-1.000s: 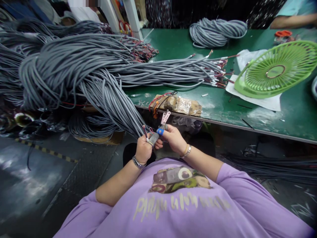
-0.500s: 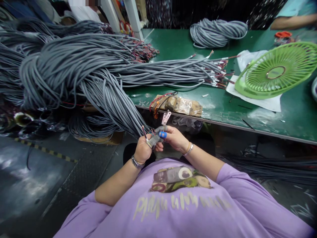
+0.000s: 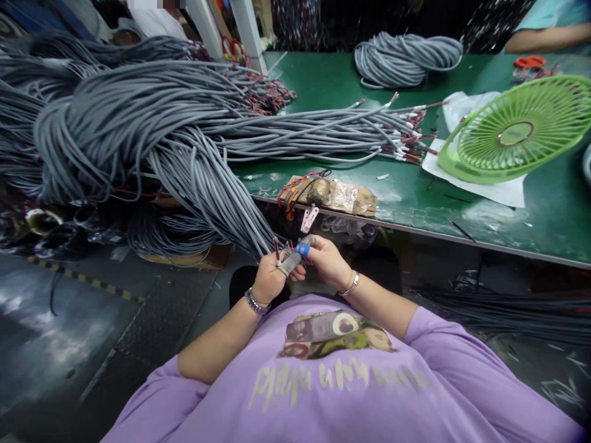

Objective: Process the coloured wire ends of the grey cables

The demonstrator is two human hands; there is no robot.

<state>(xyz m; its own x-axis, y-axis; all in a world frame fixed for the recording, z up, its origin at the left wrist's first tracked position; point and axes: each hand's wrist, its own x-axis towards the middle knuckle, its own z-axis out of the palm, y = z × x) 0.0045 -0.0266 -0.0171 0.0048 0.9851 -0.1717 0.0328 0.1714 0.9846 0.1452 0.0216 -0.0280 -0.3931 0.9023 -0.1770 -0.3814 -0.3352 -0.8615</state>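
Note:
My left hand (image 3: 270, 278) is closed around the end of a grey cable, where thin coloured wires (image 3: 277, 246) stick up past the thumb. Grey tape or a finger cover wraps that thumb. My right hand (image 3: 330, 261) pinches at the same wire ends, its fingertips meeting the left ones; a blue wrap (image 3: 302, 250) covers one of its digits. The exact wires between the fingers are too small to make out. From my hands a thick bundle of grey cables (image 3: 217, 191) runs up and left over the table edge.
Piled grey cables (image 3: 106, 117) fill the left side. On the green table (image 3: 323, 67) lie a cable coil (image 3: 406, 60), a green fan (image 3: 517, 132), orange-handled scissors (image 3: 529, 62) and a taped board (image 3: 344, 195). A pink clip (image 3: 309, 219) hangs at the table edge. A co-worker's arm (image 3: 547, 40) shows at upper right.
Both hands stay together at the wire ends. My left thumb has shifted slightly up and right, and the wires beside it stand more upright.

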